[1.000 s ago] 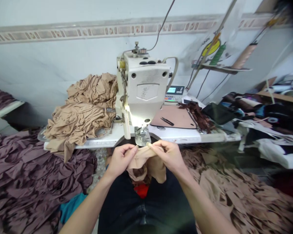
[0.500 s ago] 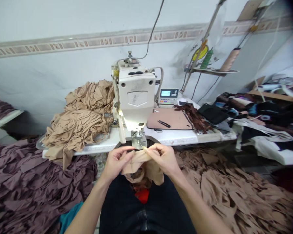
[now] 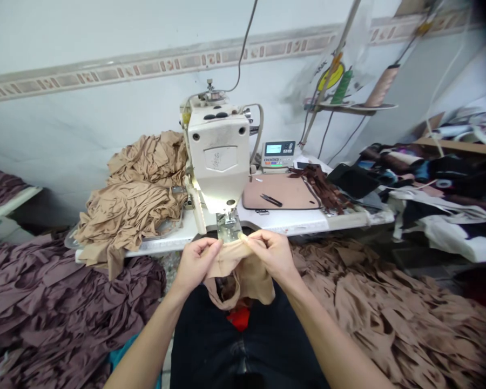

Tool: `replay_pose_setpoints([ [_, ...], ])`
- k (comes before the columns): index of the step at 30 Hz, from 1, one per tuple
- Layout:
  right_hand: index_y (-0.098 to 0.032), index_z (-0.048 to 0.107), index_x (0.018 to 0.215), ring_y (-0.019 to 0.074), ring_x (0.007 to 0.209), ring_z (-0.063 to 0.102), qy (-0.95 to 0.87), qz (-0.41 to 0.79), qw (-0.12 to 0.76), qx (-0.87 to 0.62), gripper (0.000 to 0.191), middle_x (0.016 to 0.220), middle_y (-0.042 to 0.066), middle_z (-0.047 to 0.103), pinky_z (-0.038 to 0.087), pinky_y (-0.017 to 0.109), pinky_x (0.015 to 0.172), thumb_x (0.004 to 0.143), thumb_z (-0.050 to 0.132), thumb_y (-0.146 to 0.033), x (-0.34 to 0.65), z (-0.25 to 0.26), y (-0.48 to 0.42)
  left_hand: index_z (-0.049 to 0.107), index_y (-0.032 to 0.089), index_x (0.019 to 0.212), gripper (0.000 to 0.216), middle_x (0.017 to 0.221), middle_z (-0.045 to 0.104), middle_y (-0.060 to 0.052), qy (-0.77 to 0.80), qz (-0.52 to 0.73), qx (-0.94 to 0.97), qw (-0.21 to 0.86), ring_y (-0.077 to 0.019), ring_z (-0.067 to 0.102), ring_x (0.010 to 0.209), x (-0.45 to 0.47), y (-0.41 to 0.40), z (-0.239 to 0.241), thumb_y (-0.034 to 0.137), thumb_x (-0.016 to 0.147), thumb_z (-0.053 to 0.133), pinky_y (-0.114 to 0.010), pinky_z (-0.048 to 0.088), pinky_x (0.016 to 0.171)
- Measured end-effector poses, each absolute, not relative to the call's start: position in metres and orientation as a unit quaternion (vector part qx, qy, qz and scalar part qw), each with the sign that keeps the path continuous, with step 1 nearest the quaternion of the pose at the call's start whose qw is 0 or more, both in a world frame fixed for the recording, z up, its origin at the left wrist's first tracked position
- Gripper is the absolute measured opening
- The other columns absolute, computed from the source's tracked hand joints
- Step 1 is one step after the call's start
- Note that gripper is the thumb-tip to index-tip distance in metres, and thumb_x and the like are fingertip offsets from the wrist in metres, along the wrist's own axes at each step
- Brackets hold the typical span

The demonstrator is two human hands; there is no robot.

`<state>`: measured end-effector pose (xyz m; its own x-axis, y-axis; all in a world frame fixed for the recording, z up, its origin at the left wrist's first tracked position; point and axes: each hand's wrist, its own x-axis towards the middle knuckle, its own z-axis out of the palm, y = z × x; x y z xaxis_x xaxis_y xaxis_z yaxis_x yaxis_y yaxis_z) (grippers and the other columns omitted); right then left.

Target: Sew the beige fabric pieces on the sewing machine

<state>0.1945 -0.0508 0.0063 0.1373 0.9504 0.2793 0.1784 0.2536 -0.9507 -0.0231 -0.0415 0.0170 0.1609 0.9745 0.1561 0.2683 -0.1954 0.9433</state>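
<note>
Between my two hands a tan fabric garment is stretched, its upper edge pulled nearly straight. My left hand pinches the edge at its left end with thumb and fingers. At the right end my right hand pinches the same edge. The rest of the garment hangs in loose folds over my lap, its lower part bunched. Just beyond the fabric is the needle area of a white sewing machine, with its metal plate lit by a lamp.
Tan garments are heaped left of the machine. Thread snips lie on a pink pad, near a control panel. Purple fabric is piled low on the left, brown fabric on the right. Thread cones stand behind.
My left hand has turned slightly and now pinches the edge with thumb and fingers together. The garment's edge is drawn straighter, and its lower folds hang more open. The view has shifted slightly.
</note>
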Motion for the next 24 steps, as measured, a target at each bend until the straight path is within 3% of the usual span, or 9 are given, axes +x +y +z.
replay_pose_setpoints([
  [5,-0.017,0.073,0.067,0.0167,0.061,0.056,-0.533,0.371,0.573,-0.5,0.029,0.061,0.0,0.063,0.046,0.029,0.061,0.084,0.077,-0.04,0.196,0.005,-0.039,0.069,0.017,0.074,0.035,0.06,0.06,0.002,0.523,0.452,0.605,0.395,-0.0126,0.051,0.055,-0.014,-0.034,0.022,0.048,0.086,0.078,-0.023,0.039,0.054],
  [8,-0.018,0.068,0.062,0.0151,0.057,0.051,-0.52,0.375,0.583,-0.498,0.034,0.056,-0.002,0.056,0.044,0.028,0.059,0.083,0.077,-0.043,0.196,0.007,-0.032,0.062,0.019,0.078,0.034,0.054,0.046,0.008,0.525,0.471,0.583,0.404,-0.0099,0.041,0.049,-0.008,-0.027,0.023,0.048,0.084,0.079,-0.021,0.032,0.05],
  [19,-0.017,0.071,0.066,0.0177,0.063,0.056,-0.524,0.346,0.591,-0.507,0.043,0.062,0.0,0.063,0.045,0.03,0.062,0.084,0.078,-0.055,0.207,0.0,-0.006,0.058,0.022,0.093,0.031,0.059,0.048,0.008,0.486,0.513,0.574,0.414,-0.0118,0.048,0.05,0.002,0.002,0.012,0.048,0.091,0.075,-0.023,0.039,0.054],
  [24,-0.016,0.076,0.075,0.0188,0.066,0.059,-0.505,0.396,0.581,-0.499,0.044,0.07,0.003,0.069,0.047,0.03,0.063,0.084,0.08,-0.059,0.209,-0.016,-0.022,0.061,0.021,0.098,0.035,0.063,0.058,0.005,0.481,0.525,0.553,0.433,-0.0132,0.055,0.055,0.004,-0.005,0.004,0.054,0.094,0.072,-0.023,0.042,0.054],
])
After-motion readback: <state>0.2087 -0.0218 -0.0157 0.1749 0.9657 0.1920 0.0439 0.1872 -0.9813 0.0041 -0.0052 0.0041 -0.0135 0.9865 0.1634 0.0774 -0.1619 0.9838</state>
